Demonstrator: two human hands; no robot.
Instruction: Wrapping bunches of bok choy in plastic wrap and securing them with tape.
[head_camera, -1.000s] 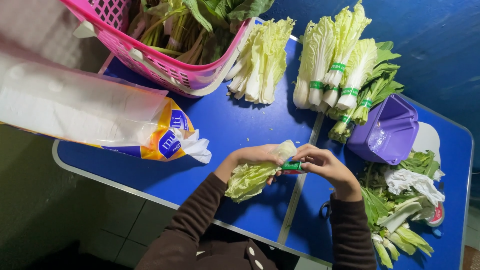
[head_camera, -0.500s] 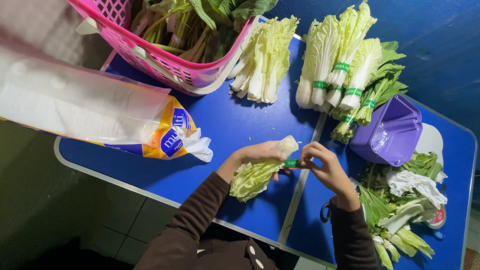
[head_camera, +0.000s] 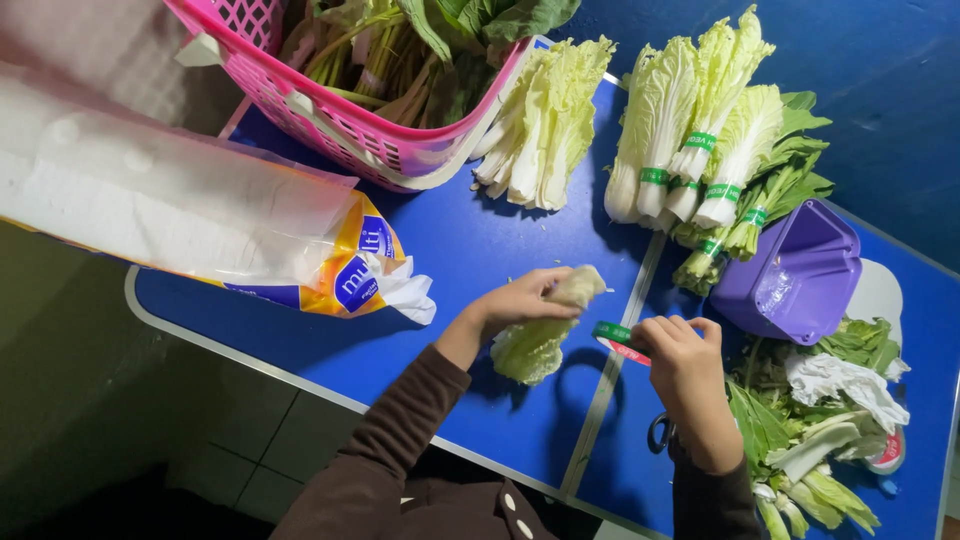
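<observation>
— From the head camera, what do the hands have?

— The left hand has its grip wrapped round a small cabbage bunch, which lies slanted on the blue table, pale stem end up by the fingers, leafy end toward the person. The right hand pinches a strip of green tape between thumb and fingertips, just beside the bunch, stretched toward it; whether it touches the stem I cannot tell.

— And around them?

— Far side of the table: a loose cabbage heap against a pink basket full of greens, and next to it banded bunches with green tape rings. A purple tub sits near the right hand, with trimmed leaves piled beyond it at the table's right end. Scissors peek out under the right wrist.

— On the left?

— A roll of plastic bags in a white, orange and blue wrapper lies across the table's left corner, well apart from both hands.
</observation>
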